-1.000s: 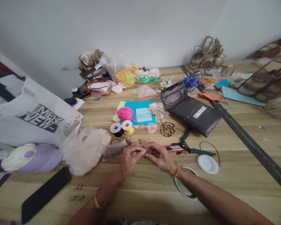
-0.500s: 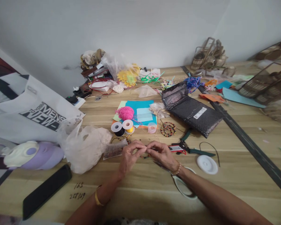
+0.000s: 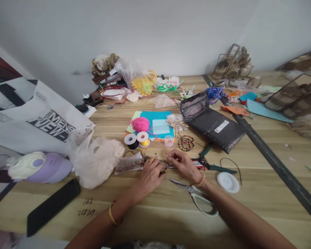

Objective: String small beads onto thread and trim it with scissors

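My left hand (image 3: 152,172) lies palm down at the small dark and coloured beads (image 3: 144,157). Its fingers are bent and a little apart, touching the pile; its fingertips are partly hidden. These beads spill from the mouth of a clear plastic bag (image 3: 129,164) just to its left. My right hand (image 3: 182,163) is closed in a pinch on a thin light cord (image 3: 166,155), whose end sticks out left of the fingertips. Between the hands, a short strand of beads (image 3: 166,167) shows near the table. Scissors (image 3: 194,193) with pale handles lie below my right hand.
Beyond the hands stand black (image 3: 131,141) and yellow (image 3: 143,139) thread spools, pink yarn (image 3: 140,124) and beaded bracelets (image 3: 186,143). Green-handled pliers (image 3: 220,168), a white spool (image 3: 228,182) and a black bubble mailer (image 3: 217,124) lie right. A phone (image 3: 53,207) and plastic bag (image 3: 95,160) are left.
My hands were together, fingertips meeting. Now they are apart: the left has come down onto the beads, and the right has shifted slightly right and up, uncovering the scissors.
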A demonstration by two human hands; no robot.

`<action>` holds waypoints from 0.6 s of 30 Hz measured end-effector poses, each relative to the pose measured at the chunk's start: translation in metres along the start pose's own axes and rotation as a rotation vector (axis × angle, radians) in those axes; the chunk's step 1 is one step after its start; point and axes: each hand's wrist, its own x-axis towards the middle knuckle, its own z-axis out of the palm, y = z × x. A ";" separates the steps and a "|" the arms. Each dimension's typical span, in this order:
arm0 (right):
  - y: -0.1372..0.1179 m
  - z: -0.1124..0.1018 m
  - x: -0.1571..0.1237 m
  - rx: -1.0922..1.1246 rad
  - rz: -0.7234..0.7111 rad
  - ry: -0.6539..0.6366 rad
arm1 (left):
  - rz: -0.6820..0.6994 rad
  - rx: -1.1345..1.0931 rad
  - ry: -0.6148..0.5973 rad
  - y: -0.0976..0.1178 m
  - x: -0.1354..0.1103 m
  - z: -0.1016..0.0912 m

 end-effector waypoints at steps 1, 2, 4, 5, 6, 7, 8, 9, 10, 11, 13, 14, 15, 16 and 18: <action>0.001 -0.001 0.000 -0.002 0.010 -0.008 | 0.023 0.034 -0.019 0.000 -0.001 0.001; 0.003 -0.002 0.001 0.001 0.024 -0.022 | 0.044 0.057 -0.036 -0.001 -0.002 0.001; 0.004 -0.004 0.002 0.019 0.054 -0.060 | 0.071 0.077 -0.066 -0.003 -0.003 0.001; 0.003 -0.005 0.002 0.030 0.065 -0.080 | 0.079 0.074 -0.081 -0.005 -0.003 0.001; 0.003 -0.006 0.002 0.033 0.072 -0.099 | 0.083 0.065 -0.094 -0.006 -0.004 0.000; 0.002 -0.008 0.002 0.021 0.076 -0.119 | 0.086 0.048 -0.106 -0.007 -0.004 -0.002; 0.000 -0.008 0.002 -0.005 0.077 -0.141 | 0.088 0.026 -0.118 -0.008 -0.004 -0.003; -0.001 -0.009 0.001 -0.046 0.077 -0.161 | 0.093 -0.001 -0.127 -0.009 -0.005 -0.005; -0.003 -0.010 0.001 -0.102 0.073 -0.179 | 0.099 -0.028 -0.133 -0.009 -0.005 -0.007; -0.005 -0.011 0.000 -0.170 0.059 -0.192 | 0.105 -0.053 -0.137 -0.010 -0.004 -0.010; -0.008 -0.012 -0.002 -0.310 0.002 -0.212 | 0.113 -0.082 -0.139 -0.011 -0.004 -0.015; -0.009 -0.013 -0.003 -0.381 -0.034 -0.220 | 0.114 -0.085 -0.140 -0.012 -0.005 -0.018; -0.011 -0.013 -0.004 -0.455 -0.069 -0.228 | 0.104 -0.085 -0.127 -0.013 -0.005 -0.021; -0.013 -0.013 -0.006 -0.533 -0.096 -0.239 | 0.091 -0.085 -0.108 -0.015 -0.006 -0.023; -0.018 -0.014 -0.007 -0.709 -0.111 -0.275 | 0.058 -0.093 -0.036 -0.021 -0.009 -0.025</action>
